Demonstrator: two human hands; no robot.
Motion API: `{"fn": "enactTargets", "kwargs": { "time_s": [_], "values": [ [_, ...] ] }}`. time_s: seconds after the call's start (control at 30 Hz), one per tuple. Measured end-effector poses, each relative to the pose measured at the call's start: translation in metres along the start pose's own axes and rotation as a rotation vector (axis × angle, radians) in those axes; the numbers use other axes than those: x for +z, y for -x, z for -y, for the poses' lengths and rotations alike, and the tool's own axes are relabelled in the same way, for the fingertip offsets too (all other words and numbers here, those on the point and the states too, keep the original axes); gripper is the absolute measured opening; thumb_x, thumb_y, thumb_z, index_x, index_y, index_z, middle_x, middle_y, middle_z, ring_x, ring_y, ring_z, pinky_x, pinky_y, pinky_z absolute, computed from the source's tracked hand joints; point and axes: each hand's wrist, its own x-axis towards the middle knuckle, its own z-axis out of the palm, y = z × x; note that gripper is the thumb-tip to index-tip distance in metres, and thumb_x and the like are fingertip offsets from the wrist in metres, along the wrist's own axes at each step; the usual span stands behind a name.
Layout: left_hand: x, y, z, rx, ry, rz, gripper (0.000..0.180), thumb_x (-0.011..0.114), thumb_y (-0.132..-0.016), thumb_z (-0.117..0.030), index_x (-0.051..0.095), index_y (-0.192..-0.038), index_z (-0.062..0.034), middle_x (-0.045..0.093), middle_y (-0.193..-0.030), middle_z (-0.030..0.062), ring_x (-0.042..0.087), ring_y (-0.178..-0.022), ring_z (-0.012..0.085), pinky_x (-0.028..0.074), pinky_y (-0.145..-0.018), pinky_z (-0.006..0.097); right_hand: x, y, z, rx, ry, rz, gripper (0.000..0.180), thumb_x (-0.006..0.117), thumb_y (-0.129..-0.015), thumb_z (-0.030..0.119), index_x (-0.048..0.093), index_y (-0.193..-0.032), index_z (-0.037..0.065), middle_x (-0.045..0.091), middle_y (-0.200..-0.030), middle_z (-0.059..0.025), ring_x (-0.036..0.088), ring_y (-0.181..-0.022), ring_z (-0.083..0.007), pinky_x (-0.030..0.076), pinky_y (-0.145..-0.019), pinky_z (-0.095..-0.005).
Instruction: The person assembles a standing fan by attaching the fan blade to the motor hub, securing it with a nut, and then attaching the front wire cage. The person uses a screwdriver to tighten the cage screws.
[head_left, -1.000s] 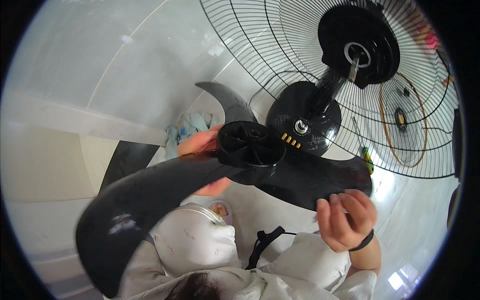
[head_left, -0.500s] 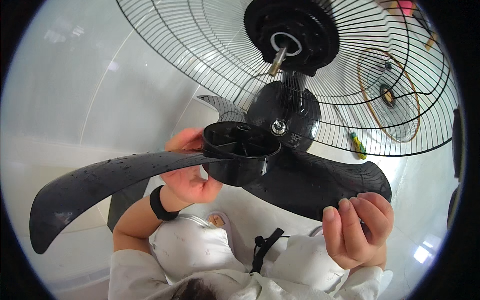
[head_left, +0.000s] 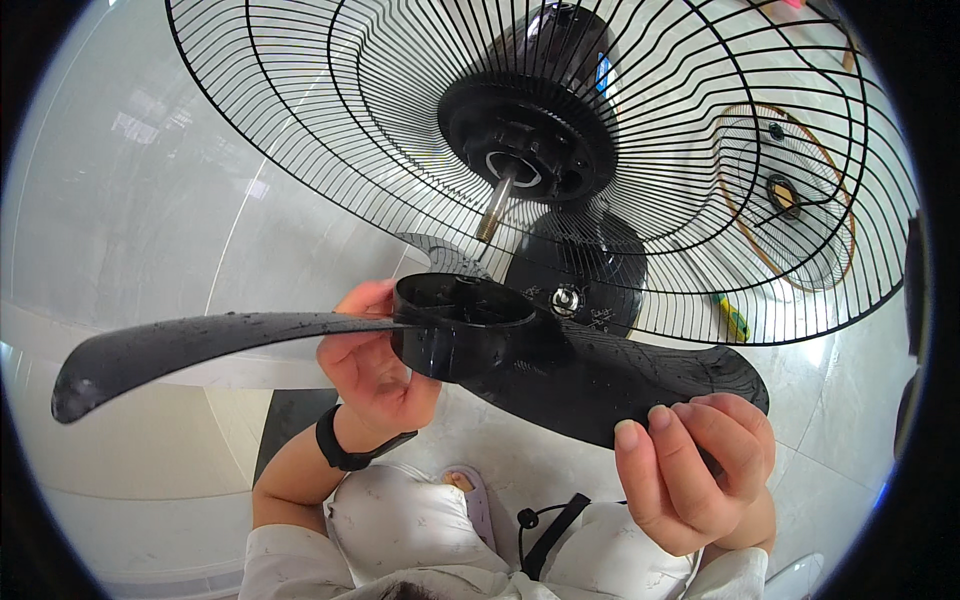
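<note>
A black three-bladed fan blade (head_left: pixel 575 385) is held up between my hands, its open hub facing up and away. My left hand (head_left: pixel 375 365) is closed around the hub's left side, behind the long left blade. At the right blade's lower edge, my right hand (head_left: pixel 705 465) pinches with bent fingers. Beyond the hub is the fan's rear wire guard (head_left: pixel 300 120), fixed to the black motor housing (head_left: pixel 530 130). The bare metal shaft (head_left: pixel 495 210) points down toward the hub, apart from it. Dust or drops speckle the blades.
The round black fan base (head_left: pixel 580 270) rests on the pale tiled floor. At right, a second round wire guard (head_left: pixel 790 195) with an orange-brown rim shows through the mesh. A green-and-yellow handled tool (head_left: pixel 735 318) lies near it. A black strap (head_left: pixel 555 535) hangs by my lap.
The fan blade has tilted, so its hub opening looks narrower and its left blade flatter. Through the shifted view, the guard and shaft appear lower and further left, the shaft nearer the hub.
</note>
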Motion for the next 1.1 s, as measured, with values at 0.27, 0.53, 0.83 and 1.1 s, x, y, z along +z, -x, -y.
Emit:
{"fn": "enactTargets", "kwargs": {
  "time_s": [0.27,0.53,0.83,1.1],
  "values": [
    [-0.001,-0.012,0.005,0.05,-0.047,0.033,0.058,0.057,-0.07,0.01,0.025,-0.117,-0.0018,0.031,-0.126,0.0281,0.052,-0.097,0.0255,0.046,-0.081,0.034,0.025,0.01,-0.001,0.034,-0.111,-0.098,0.028,0.063,-0.062,-0.007,0.062,-0.089,-0.003,0.057,-0.088,-0.0136,0.051,-0.076,-0.025,0.048,-0.055,-0.0328],
    [0.003,-0.019,0.006,0.059,-0.044,0.022,0.065,0.055,-0.069,0.009,0.022,-0.124,-0.0007,0.025,-0.131,0.0281,0.052,-0.1,0.0305,0.046,-0.082,0.035,0.054,0.021,0.002,0.119,-0.054,-0.238,0.025,0.062,-0.065,0.0,0.064,-0.089,0.006,0.057,-0.083,-0.0046,0.051,-0.075,-0.0165,0.047,-0.056,-0.0248],
    [0.007,-0.025,-0.003,-0.001,-0.06,-0.017,0.064,0.059,-0.071,0.004,0.023,-0.124,0.0061,0.027,-0.13,0.0279,0.053,-0.097,0.0295,0.042,-0.085,0.034,0.069,0.022,0.006,0.17,-0.089,-0.329,0.023,0.062,-0.063,-0.001,0.061,-0.085,0.008,0.055,-0.081,-0.0031,0.05,-0.074,-0.0167,0.047,-0.055,-0.0255],
    [0.011,-0.024,-0.004,-0.036,-0.229,-0.056,0.052,0.064,-0.075,-0.012,0.038,-0.117,0.0044,0.047,-0.115,0.0188,0.053,-0.094,0.027,0.044,-0.081,0.035,0.103,0.038,0.004,0.232,-0.155,-0.416,0.023,0.065,-0.056,-0.002,0.059,-0.078,0.003,0.058,-0.079,-0.006,0.055,-0.066,-0.0202,0.046,-0.051,-0.0253]
  ]
}}
